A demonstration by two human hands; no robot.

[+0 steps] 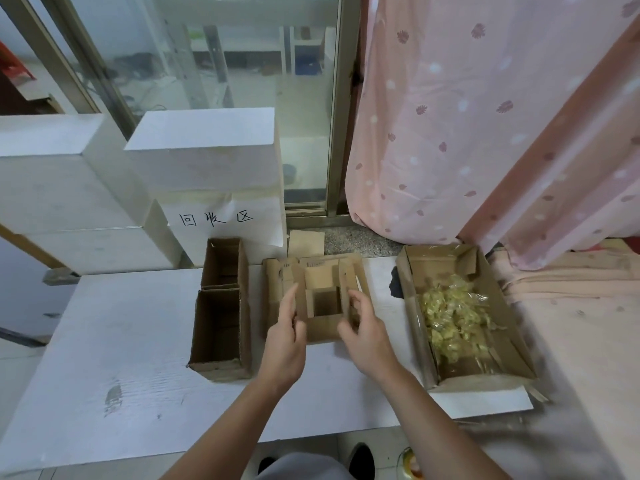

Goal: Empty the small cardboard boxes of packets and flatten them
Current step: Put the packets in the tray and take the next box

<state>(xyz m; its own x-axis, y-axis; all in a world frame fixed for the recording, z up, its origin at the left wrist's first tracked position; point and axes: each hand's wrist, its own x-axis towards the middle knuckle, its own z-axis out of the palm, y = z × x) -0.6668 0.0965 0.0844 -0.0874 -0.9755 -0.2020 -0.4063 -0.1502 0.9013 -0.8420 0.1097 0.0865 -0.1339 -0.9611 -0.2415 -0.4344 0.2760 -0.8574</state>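
Note:
A small open cardboard box stands in the middle of the white table, its four flaps spread outward and its inside bare. It rests on flattened cardboard. My left hand touches the box's left flap with straight fingers. My right hand pinches the right flap between thumb and curled fingers. To the right, a wide shallow cardboard tray holds a heap of several clear packets with yellowish contents.
Two empty open cardboard boxes stand end to end left of my hands. White foam blocks and a paper sign rise behind them. A pink curtain hangs at the right, a glass door behind.

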